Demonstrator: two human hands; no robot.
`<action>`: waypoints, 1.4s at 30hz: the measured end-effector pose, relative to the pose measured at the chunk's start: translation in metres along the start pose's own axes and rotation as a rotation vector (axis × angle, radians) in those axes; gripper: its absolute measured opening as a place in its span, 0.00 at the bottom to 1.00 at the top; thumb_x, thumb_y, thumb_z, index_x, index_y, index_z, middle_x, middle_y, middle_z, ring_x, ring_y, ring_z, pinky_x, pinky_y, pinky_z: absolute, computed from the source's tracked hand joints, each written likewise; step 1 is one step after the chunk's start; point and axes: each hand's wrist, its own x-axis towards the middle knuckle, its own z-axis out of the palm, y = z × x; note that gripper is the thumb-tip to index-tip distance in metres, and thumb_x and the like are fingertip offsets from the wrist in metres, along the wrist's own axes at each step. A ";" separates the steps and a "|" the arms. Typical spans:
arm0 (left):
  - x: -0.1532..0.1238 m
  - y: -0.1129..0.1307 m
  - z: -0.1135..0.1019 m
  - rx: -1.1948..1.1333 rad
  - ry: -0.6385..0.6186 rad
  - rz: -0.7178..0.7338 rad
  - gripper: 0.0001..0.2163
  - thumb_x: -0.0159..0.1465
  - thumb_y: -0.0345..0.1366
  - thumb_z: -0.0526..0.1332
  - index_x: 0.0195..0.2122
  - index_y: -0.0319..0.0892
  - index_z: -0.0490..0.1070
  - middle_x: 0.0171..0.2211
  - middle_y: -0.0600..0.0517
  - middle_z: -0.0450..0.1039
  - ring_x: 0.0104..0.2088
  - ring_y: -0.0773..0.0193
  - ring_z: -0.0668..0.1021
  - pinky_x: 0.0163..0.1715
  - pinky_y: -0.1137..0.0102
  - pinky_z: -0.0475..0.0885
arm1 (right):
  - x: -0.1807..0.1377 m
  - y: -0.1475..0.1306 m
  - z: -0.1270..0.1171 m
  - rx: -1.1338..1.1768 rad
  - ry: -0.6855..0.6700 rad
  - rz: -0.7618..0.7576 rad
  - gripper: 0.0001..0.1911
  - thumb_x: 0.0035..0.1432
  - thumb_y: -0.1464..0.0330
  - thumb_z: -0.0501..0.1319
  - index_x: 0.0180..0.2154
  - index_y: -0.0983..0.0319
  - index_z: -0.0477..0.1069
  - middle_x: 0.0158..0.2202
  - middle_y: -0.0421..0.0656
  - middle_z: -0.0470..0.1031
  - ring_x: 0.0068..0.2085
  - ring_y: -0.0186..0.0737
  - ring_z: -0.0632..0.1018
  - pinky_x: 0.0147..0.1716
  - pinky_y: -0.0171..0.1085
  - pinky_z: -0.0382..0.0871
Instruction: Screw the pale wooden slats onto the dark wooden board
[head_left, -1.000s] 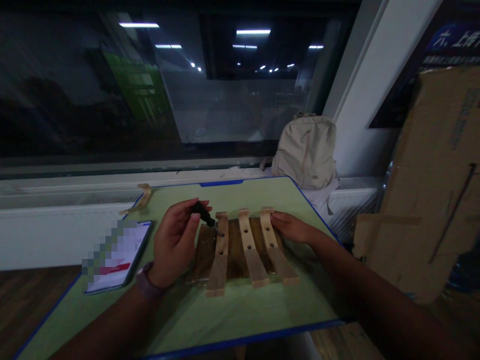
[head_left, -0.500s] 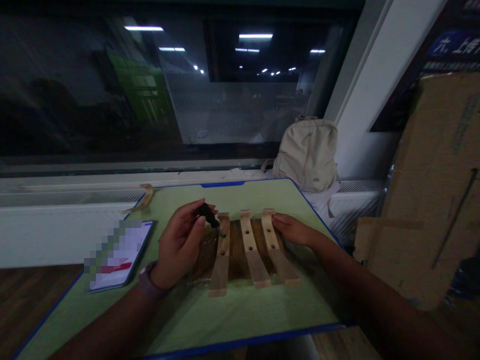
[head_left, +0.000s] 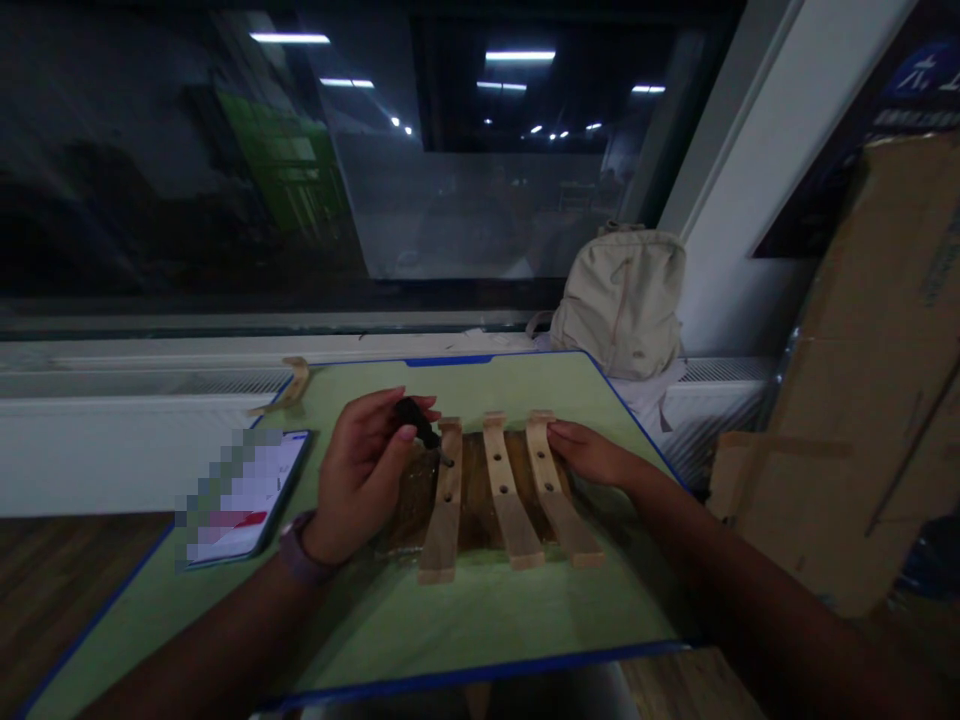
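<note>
In my left hand (head_left: 364, 465) is a short screwdriver (head_left: 415, 418) with a black handle, pinched between thumb and fingers. Its metal tip meets the upper hole of the leftmost wooden piece (head_left: 441, 535). Beside that lie a middle wooden piece (head_left: 516, 525) and a right wooden piece (head_left: 568, 520); all three are curved, each with two dark holes. They rest across a brown, shiny, wood-like slab (head_left: 478, 500). My right hand (head_left: 589, 452) grips the upper end of the right wooden piece, its fingertips partly hidden.
A phone (head_left: 251, 500) lies on the green, blue-edged table (head_left: 360, 640) at left. Another curved wooden piece (head_left: 294, 385) sits at the far left corner. A beige backpack (head_left: 622, 300) stands behind the table, and cardboard (head_left: 862, 380) leans at right.
The view has shifted slightly, so the table appears a little higher. Both hands keep their holds, and the screwdriver tip stays at the same hole.
</note>
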 end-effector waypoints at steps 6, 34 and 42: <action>0.005 -0.001 0.000 0.031 -0.007 0.074 0.12 0.62 0.30 0.63 0.47 0.45 0.69 0.45 0.48 0.72 0.42 0.62 0.79 0.42 0.65 0.77 | -0.001 0.002 0.000 -0.014 0.018 0.012 0.22 0.65 0.54 0.49 0.43 0.60 0.75 0.48 0.47 0.78 0.49 0.47 0.77 0.55 0.47 0.66; 0.003 0.003 -0.005 0.099 0.005 0.045 0.11 0.66 0.31 0.59 0.49 0.45 0.71 0.47 0.47 0.74 0.46 0.61 0.79 0.48 0.63 0.75 | 0.000 -0.003 -0.002 0.004 -0.009 0.017 0.22 0.64 0.52 0.50 0.43 0.59 0.75 0.48 0.47 0.78 0.49 0.48 0.76 0.56 0.47 0.65; 0.007 -0.002 -0.008 0.208 0.052 0.112 0.10 0.61 0.31 0.64 0.44 0.45 0.74 0.41 0.49 0.73 0.42 0.63 0.77 0.41 0.69 0.75 | 0.000 -0.001 -0.001 -0.026 -0.008 0.011 0.22 0.65 0.54 0.49 0.40 0.61 0.74 0.44 0.47 0.79 0.46 0.46 0.77 0.53 0.45 0.67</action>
